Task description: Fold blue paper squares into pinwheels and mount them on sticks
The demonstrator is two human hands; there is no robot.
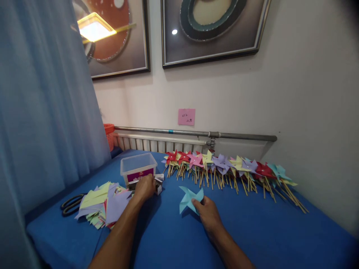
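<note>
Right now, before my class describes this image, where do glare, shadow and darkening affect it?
Head view: a lamp's reflection glares on the left framed picture, with a smaller white spot on the right framed picture; head view: the upper right corner goes black; head view: soft shadow lies on the blue tabletop beside the left forearm.

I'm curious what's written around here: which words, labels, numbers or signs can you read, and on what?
"252": handwritten on the pink note on the wall; what's beneath is too unclear to read.
Purple label on the clear tub: too small and blurred.
</note>
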